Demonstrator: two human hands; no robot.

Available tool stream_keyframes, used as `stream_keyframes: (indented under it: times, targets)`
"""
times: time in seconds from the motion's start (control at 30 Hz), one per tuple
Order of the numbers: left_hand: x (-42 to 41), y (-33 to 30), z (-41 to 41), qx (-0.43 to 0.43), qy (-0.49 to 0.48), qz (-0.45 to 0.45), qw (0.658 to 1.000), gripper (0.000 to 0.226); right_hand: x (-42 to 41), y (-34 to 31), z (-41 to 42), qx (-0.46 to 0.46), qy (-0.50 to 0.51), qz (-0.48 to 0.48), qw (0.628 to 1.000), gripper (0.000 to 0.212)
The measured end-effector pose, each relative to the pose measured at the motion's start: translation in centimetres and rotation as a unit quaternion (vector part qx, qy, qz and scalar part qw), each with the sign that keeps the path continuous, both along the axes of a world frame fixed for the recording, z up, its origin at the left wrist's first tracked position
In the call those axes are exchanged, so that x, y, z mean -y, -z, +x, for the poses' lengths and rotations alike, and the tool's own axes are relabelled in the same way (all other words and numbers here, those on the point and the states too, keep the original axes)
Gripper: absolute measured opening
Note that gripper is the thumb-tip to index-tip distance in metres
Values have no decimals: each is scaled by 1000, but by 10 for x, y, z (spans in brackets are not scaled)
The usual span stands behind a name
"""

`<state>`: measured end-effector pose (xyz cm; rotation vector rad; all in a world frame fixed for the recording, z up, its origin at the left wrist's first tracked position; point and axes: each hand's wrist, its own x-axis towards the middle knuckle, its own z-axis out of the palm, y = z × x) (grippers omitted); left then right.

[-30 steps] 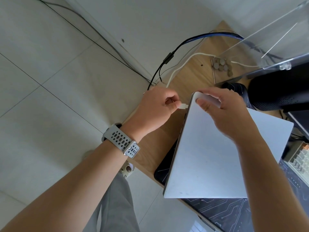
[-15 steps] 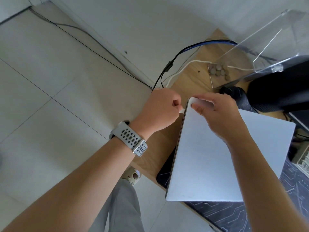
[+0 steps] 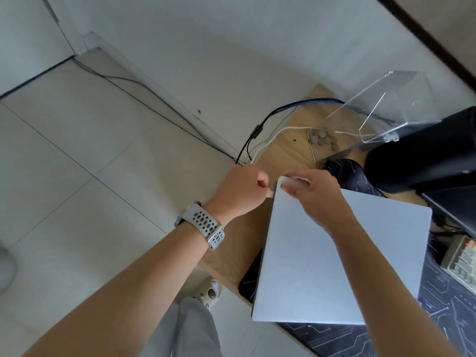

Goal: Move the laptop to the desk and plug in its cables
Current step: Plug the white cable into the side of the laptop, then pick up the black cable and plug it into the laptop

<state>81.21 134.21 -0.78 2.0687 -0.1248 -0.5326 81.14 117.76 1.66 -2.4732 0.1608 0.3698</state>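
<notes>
A closed silver laptop (image 3: 334, 258) lies on the wooden desk (image 3: 280, 150), partly over a dark desk mat (image 3: 386, 338). My left hand (image 3: 242, 191), with a grey watch on its wrist, pinches a white plug (image 3: 270, 194) pressed against the laptop's left edge near the far corner. The plug's white cable (image 3: 273, 136) trails back across the desk. My right hand (image 3: 314, 197) grips the laptop's far left corner, thumb on the lid. A black and blue cable (image 3: 260, 127) hangs off the desk's left edge, loose.
A clear acrylic stand (image 3: 381, 112) and several coins (image 3: 323, 139) sit at the desk's back. A black monitor base (image 3: 422, 161) stands to the right, with a keyboard (image 3: 461, 261) at the right edge. Tiled floor (image 3: 77, 189) lies to the left.
My left hand has pushed the white plug rightward until it meets the laptop's edge; less of the plug shows. My right hand stays on the corner. The view has tilted up.
</notes>
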Motion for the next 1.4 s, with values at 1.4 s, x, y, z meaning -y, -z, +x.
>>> stream_keyframes:
  times: [1.4]
  targets:
    - [-68, 42, 194, -130, -28, -99, 986, 8, -84, -43, 64, 109, 331, 166, 923, 35]
